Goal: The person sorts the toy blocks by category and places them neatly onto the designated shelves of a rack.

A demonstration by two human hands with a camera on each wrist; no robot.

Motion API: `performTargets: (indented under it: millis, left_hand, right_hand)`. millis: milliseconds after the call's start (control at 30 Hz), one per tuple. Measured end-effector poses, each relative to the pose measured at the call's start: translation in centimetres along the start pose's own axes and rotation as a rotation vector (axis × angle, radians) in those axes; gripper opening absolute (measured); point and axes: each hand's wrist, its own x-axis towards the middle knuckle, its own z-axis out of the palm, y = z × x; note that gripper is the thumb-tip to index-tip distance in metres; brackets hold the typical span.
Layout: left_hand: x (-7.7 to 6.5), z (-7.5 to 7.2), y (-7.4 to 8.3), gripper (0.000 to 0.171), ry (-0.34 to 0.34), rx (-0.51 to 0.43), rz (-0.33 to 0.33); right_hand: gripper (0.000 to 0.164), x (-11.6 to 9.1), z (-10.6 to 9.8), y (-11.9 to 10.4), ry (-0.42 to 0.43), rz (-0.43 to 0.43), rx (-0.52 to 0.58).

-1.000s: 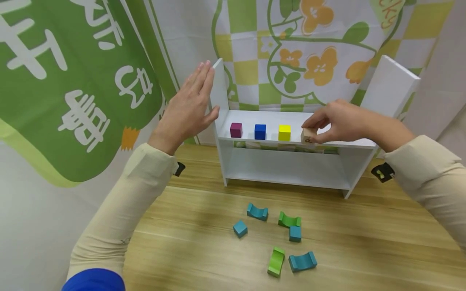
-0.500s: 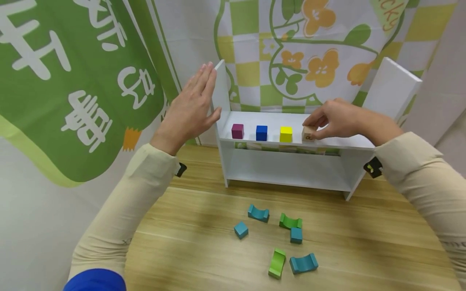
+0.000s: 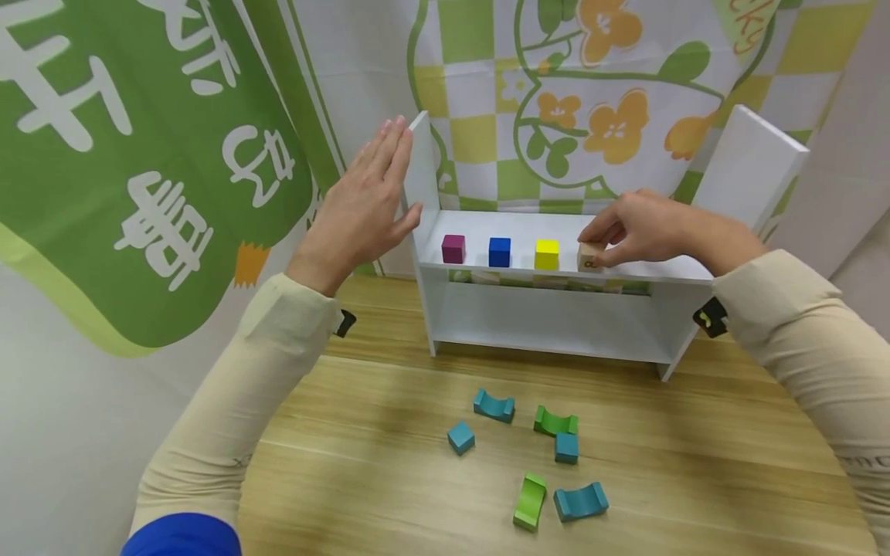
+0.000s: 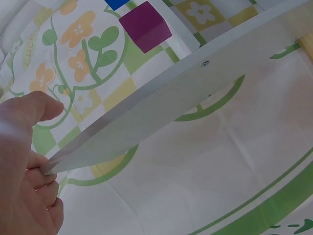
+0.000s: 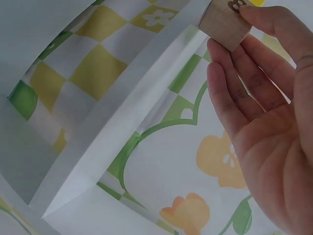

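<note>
A pale wooden cube (image 3: 589, 256) with a brown looped marking sits at the front edge of the upper board of a white two-level shelf (image 3: 556, 324), pinched by the right hand (image 3: 643, 228). Only the right wrist view bares that hand's other fingers, extended below. The left hand (image 3: 361, 197), fingers straight and together, thumb apart, meets the side panel (image 4: 171, 90); only the left wrist view shows its screw (image 4: 205, 63). Purple (image 3: 453, 249), blue (image 3: 499, 252) and yellow cubes (image 3: 546, 255) line the upper board.

Checkered floral cloth (image 3: 577, 100), green lettered cloth (image 3: 202, 147), wood-grain tabletop (image 3: 361, 455)
</note>
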Motion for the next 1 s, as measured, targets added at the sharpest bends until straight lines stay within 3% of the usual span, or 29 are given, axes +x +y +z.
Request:
performTargets:
  millis: [167,400,567,733,1000]
  left_hand:
    - [0.0,0.0,0.0,0.085,0.006,-0.002,0.001]
    - [0.0,0.0,0.0,0.085,0.009,-0.002,0.004]
    - [0.1,-0.1,-0.1,0.085,0.008,0.006,0.006]
    - [0.1,0.0,-0.1,0.085,0.009,0.003,0.004]
    - [0.0,0.1,-0.1,0.084,0.015,-0.011,0.009]
  right_hand:
    - [0.043,-0.1,-0.4,-0.3,0.015,-0.018,-0.032]
    - [0.045,-1.4,-1.5,-1.6,0.113,-0.058,-0.109]
    - [0.036,-2.8,-1.5,-3.1,0.169,-0.108,-0.098]
    - [0.028,-3.8,0.1,-4.1,0.184,-0.227,-0.097]
    - [0.031,-5.4,4.7,-4.4,0.075,-0.291,-0.048]
